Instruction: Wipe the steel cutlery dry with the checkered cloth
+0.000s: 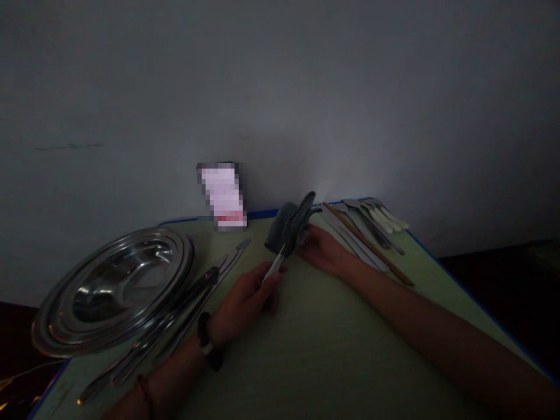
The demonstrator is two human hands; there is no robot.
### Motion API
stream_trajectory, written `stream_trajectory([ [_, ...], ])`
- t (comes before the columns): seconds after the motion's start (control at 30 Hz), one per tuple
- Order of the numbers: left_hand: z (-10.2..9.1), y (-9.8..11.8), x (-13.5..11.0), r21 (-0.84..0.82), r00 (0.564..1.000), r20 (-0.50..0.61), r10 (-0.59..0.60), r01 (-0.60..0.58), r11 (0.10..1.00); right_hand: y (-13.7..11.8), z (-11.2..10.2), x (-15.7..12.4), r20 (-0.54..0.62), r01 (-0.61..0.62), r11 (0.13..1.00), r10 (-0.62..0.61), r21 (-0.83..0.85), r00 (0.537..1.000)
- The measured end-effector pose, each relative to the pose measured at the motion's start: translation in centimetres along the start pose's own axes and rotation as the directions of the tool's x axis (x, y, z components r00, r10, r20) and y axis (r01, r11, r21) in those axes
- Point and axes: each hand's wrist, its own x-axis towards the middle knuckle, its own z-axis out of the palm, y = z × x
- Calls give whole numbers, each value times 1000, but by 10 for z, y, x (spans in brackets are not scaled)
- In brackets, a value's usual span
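Note:
My left hand [250,296] grips a slim piece of cutlery [274,267] with a pale shaft, pointing up and away. Its far end disappears into a dark grey patterned cloth [291,226], so its kind is hidden. My right hand [318,249] is closed on the cloth from the right side, its fingers partly behind the folds. Both hands are above the middle of the green table [306,338]. A dark bracelet circles my left wrist.
Stacked steel plates [56,326] stand at left. Long metal utensils [144,344] lie beside them. Knives, spoons, white-handled forks [389,220] and brown chopsticks [371,248] lie at right. A phone [225,195] with a blurred screen leans against the grey wall [280,87].

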Motion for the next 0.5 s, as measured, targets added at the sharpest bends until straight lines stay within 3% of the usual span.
stream_trajectory([
  [0.2, 1, 0, 0, 26, 1000, 16, 20, -20, 999, -1, 6, -5, 46, -29, 988, 36, -149, 998],
  [0.5, 0, 4, 0, 54, 999, 34, 34, -36, 998, 0, -1, -4, 71, -44, 996, 49, -79, 996],
])
